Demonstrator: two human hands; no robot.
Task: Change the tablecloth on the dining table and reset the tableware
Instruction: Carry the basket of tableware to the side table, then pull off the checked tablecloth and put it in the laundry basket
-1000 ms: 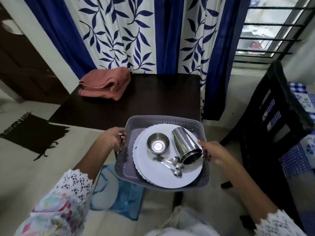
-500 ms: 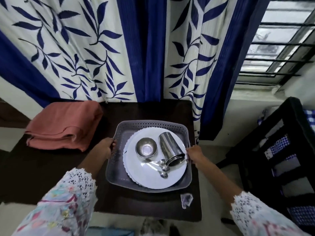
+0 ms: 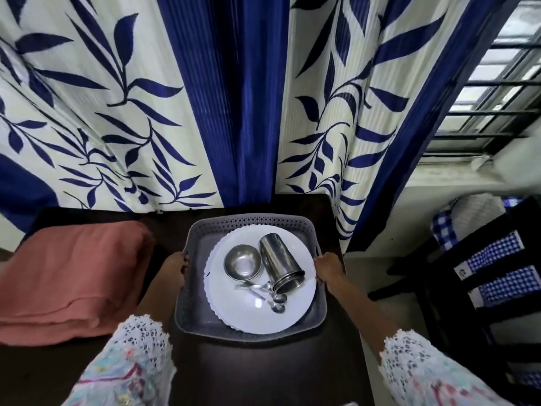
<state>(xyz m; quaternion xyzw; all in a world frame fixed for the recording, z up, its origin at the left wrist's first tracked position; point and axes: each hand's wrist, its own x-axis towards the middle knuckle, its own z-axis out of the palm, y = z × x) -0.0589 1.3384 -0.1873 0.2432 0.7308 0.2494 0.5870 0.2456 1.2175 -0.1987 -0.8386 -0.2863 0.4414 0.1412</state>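
A grey perforated tray (image 3: pixel 187 315) sits over the dark wooden table (image 3: pixel 263 373), near its far right corner. My left hand (image 3: pixel 174 269) grips the tray's left rim and my right hand (image 3: pixel 329 268) grips its right rim. In the tray lies a stack of white plates (image 3: pixel 289 312). On the top plate are a small steel bowl (image 3: pixel 242 261), a steel tumbler (image 3: pixel 281 263) lying on its side, and several steel spoons (image 3: pixel 268 294). A folded pink cloth (image 3: pixel 70 276) lies on the table to the left of the tray.
Blue and white leaf-print curtains (image 3: pixel 175 98) hang right behind the table. A dark wooden chair with a blue checked cover (image 3: pixel 491 265) stands at the right. A barred window (image 3: pixel 491 92) is at the upper right.
I have stepped up to the table carrying the tray forward. It has gone from hanging in front of the table edge to being over the tabletop near the curtain. Both hands keep their grip.
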